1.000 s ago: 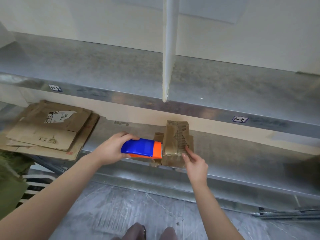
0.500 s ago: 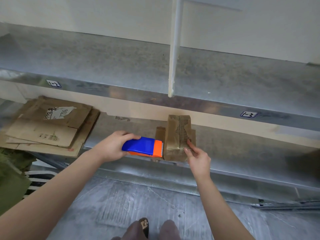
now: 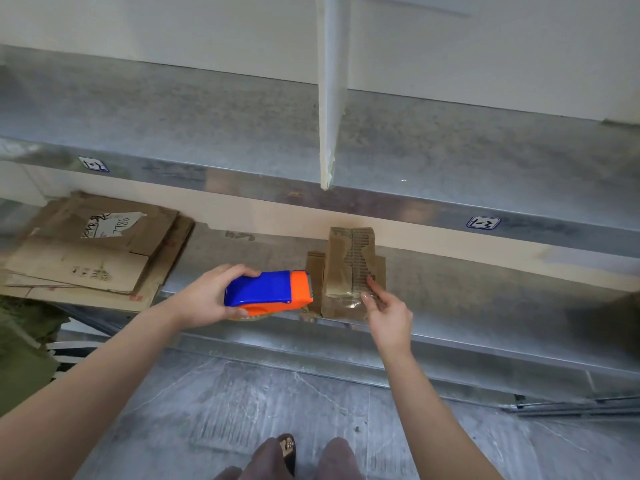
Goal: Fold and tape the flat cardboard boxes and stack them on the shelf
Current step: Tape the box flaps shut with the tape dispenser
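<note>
A small brown cardboard box (image 3: 346, 268), worn and partly taped, lies on the lower metal shelf (image 3: 485, 306) near its front edge. My left hand (image 3: 207, 299) grips a blue and orange tape dispenser (image 3: 268, 292), whose orange cutter end sits just left of the box. My right hand (image 3: 384, 313) rests its fingertips on the box's near right corner, on shiny tape. A stack of flat cardboard boxes (image 3: 90, 251) lies on the same shelf at the left.
An upper metal shelf (image 3: 450, 161) with a white upright divider (image 3: 330, 91) runs above. Labels mark its front edge. Green fabric (image 3: 24, 344) sits at the lower left. My feet (image 3: 287, 455) stand on the grey floor.
The view has shifted slightly. My left hand with the dispenser stays just left of the box. My right hand's fingers have slid a little along the box's near right corner.
</note>
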`<state>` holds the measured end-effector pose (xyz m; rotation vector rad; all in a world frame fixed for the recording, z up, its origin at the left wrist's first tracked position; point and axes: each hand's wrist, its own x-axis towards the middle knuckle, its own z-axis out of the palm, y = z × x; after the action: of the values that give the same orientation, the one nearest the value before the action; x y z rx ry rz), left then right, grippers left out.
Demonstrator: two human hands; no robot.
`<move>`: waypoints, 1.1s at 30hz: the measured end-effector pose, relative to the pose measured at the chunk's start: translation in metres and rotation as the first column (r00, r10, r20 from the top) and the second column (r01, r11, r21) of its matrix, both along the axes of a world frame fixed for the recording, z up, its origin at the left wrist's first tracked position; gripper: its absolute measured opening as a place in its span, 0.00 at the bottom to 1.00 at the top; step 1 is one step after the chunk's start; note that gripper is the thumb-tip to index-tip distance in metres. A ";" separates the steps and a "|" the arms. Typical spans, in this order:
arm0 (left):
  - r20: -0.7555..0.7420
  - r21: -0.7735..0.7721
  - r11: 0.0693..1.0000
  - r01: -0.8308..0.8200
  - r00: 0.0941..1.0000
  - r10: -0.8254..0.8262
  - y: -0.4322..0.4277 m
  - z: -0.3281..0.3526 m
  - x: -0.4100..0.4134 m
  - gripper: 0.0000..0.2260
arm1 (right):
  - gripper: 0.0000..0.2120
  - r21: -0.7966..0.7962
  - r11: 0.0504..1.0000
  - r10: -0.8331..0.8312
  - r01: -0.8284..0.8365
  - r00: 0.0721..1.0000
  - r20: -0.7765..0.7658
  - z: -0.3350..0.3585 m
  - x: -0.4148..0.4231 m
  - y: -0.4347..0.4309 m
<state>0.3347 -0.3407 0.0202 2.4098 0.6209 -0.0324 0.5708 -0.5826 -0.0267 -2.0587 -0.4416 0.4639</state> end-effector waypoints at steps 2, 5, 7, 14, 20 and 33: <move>-0.005 0.029 0.999 0.016 1.000 -0.016 0.001 0.005 0.003 0.30 | 0.15 0.004 1.000 -0.016 0.016 1.000 0.025 0.000 -0.003 0.000; -0.020 0.048 0.999 0.013 1.000 -0.012 0.005 0.012 0.007 0.32 | 0.15 -0.005 1.000 -0.009 0.009 1.000 0.005 0.000 -0.002 0.001; -0.018 0.042 0.999 0.001 1.000 -0.001 0.008 0.014 0.008 0.33 | 0.15 0.004 1.000 -0.025 0.025 1.000 -0.014 0.000 -0.001 0.002; -0.151 0.168 0.978 0.126 0.983 -0.100 0.002 0.013 0.029 0.34 | 0.15 0.021 1.000 -0.014 0.015 0.999 -0.034 0.002 -0.001 0.003; -0.178 0.214 0.967 0.140 0.979 -0.103 -0.006 0.017 0.053 0.35 | 0.16 0.042 0.999 -0.013 0.015 0.998 -0.067 0.003 -0.002 0.003; -0.276 0.197 0.980 0.024 0.961 0.032 -0.008 -0.015 0.035 0.34 | 0.16 0.028 1.000 0.004 -0.003 0.999 -0.049 -0.001 0.001 -0.001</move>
<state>0.3696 -0.3488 0.0051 2.6205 0.7888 -0.3269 0.5714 -0.5833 -0.0281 -2.0155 -0.4203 0.5061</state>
